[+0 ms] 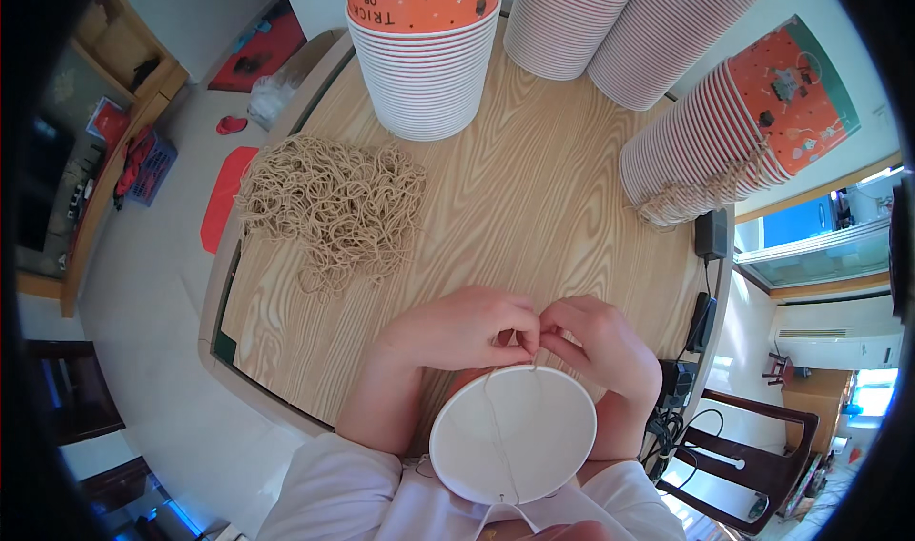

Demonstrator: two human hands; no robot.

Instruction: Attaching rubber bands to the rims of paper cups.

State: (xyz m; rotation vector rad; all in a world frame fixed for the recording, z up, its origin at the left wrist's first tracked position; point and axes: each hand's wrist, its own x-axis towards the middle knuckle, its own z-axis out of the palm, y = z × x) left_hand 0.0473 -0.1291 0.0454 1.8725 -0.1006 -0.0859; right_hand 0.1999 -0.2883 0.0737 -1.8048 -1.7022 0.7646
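Note:
A paper bucket (477, 436), white inside with some orange on its outer wall, rests against my front with its mouth facing up. A thin beige cord (498, 427) crosses its opening from the far rim to a small hole near the close rim. Just over the far rim, my left hand (481, 326) and my right hand (596, 341) meet with fingertips pinched on the cord's end. The knot or loop between the fingertips is too small to make out. Ahead to the left lies a loose heap of beige cords (334, 207) on the wood-grain table (515, 198).
Tall stacks of nested white buckets (429, 83) stand at the far side. An orange-printed stack (705, 131) at the right has beige cords along its side. Black power adapters (677, 384) and cables line the right edge, beside a dark wooden chair (753, 446).

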